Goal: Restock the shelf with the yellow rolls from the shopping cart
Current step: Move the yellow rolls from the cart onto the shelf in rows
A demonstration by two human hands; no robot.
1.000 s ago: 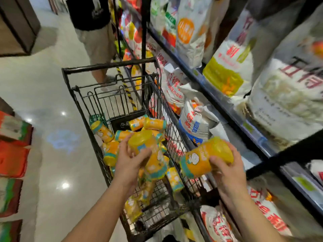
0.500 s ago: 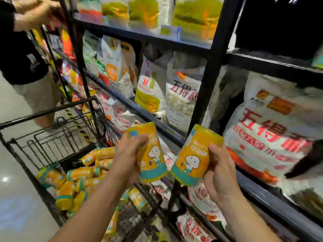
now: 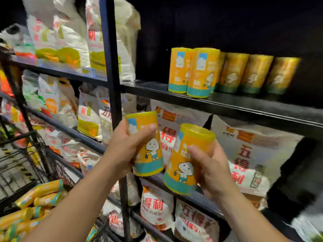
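Note:
My left hand (image 3: 122,147) grips a yellow roll (image 3: 146,145) with a teal band and a cartoon figure, held upright. Beside it, my right hand (image 3: 209,168) grips a second yellow roll (image 3: 185,165), tilted slightly left. Both rolls hover in front of the shelving, below a dark shelf (image 3: 227,105) where several matching yellow rolls (image 3: 201,72) stand upright in a row. More yellow rolls (image 3: 35,203) lie in the black wire shopping cart (image 3: 22,154) at lower left.
A black upright post (image 3: 111,67) divides the shelving just left of my hands. White flour bags (image 3: 253,154) with red characters fill the shelves below and to the left. The dark shelf has bare room left of the standing rolls.
Both hands lifted their rolls out of the cart and up toward the shelving. My view swung up and right, bringing the shelf with standing yellow rolls into sight.

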